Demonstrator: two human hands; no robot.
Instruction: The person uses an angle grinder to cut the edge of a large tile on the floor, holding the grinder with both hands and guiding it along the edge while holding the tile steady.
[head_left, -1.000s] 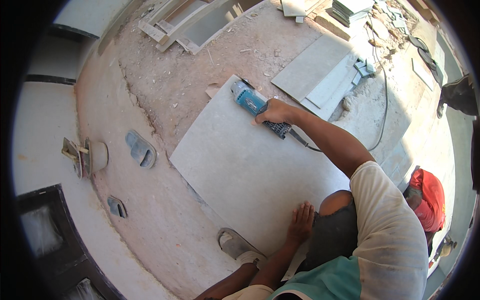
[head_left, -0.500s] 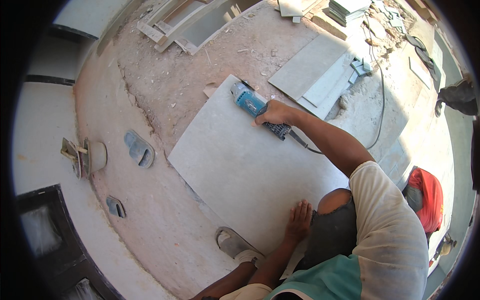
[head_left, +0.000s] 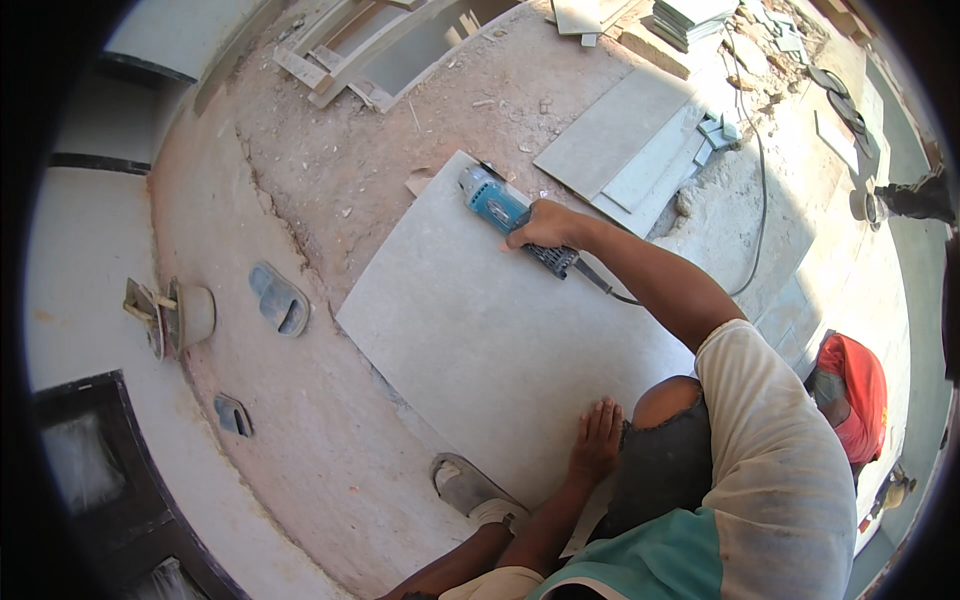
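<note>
My right hand is closed around the body of a blue angle grinder, whose grey head and disc sit at the far right edge of a large light-grey tile. From the grinder's back end a dark cord runs under my forearm. Flat on the tile's near part, beside my bent knee, rests my left hand with its fingers stretched out. My sandalled foot is at the tile's near left edge. The cut, if there is one, is too small to make out.
More tiles and blue-grey offcuts lie at the upper right. A wooden frame stands at the far left. Loose slippers and a bucket are on the left. A person in red crouches at right.
At the far right edge, another person's leg and foot have shifted. The person in red has moved slightly. My hands and the grinder stay nearly where they were.
</note>
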